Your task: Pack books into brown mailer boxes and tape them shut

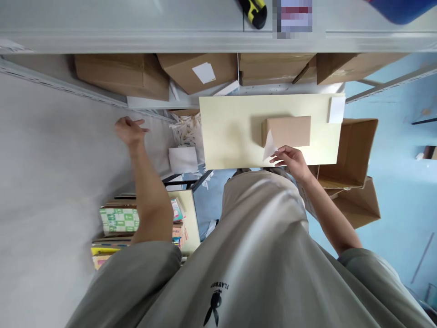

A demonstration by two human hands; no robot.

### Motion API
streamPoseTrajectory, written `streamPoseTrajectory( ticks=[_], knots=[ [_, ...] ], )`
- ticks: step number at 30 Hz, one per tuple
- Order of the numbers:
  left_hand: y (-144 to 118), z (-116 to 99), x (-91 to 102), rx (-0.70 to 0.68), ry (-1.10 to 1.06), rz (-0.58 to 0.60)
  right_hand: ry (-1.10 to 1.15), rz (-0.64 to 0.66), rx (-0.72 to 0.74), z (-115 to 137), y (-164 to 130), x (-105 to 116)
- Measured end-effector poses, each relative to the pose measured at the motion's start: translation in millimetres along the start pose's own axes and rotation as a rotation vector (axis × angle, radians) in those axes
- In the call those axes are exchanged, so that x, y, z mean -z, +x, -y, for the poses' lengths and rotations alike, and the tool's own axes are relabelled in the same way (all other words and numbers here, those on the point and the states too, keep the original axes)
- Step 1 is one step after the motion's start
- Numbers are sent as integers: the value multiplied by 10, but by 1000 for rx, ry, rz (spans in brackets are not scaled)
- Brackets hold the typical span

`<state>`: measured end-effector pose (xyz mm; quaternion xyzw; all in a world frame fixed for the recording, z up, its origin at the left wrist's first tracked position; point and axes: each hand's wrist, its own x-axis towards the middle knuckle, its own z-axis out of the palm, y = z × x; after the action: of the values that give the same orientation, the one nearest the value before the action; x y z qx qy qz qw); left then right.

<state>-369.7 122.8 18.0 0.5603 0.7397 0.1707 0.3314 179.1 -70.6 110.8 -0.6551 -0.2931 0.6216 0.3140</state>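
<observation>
One brown carton (pixel 292 131) lies right of centre on the desk (pixel 228 146) in the head view, its near left corner partly covered by the white slip (pixel 269 148) that the right hand (pixel 295 162) pinches. Well past the left edge, the left hand (pixel 129 131) hangs loosely open; open boxes (pixel 353 152) stand beyond the right edge.
</observation>
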Motion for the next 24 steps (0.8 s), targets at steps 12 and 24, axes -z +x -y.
streamPoseTrajectory(
  ticks=[12,24],
  knots=[
    [-2384,-2904,-2398,-300,-418,357,111,148,63,53,384,649],
    [-2415,-3167,-2856,17,-533,144,-61,63,203,-185,807,1502]
  ],
)
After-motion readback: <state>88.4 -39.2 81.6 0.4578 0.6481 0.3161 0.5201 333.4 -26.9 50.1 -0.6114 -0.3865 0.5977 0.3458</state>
